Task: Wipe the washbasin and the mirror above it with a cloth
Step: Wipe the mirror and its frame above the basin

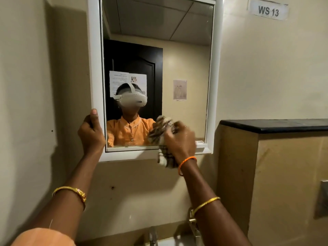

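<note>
A mirror (184,71) in a white frame (95,68) hangs on the beige wall. My left hand (91,134) grips the frame's lower left edge, thumb on the front. My right hand (179,139) presses a checked brown-and-white cloth (166,157) against the lower right of the glass; the cloth's tail hangs below the frame. The glass reflects a person in an orange top wearing a headset. Only a sliver of the white washbasin (170,243) shows at the bottom edge, behind a metal tap (153,235).
A boxed-in beige ledge with a black top (276,125) juts out right of the mirror. A "WS 13" label (268,11) sits high on the wall. A metal plate (323,199) is at the far right. A second tap fitting (192,221) is partly behind my right forearm.
</note>
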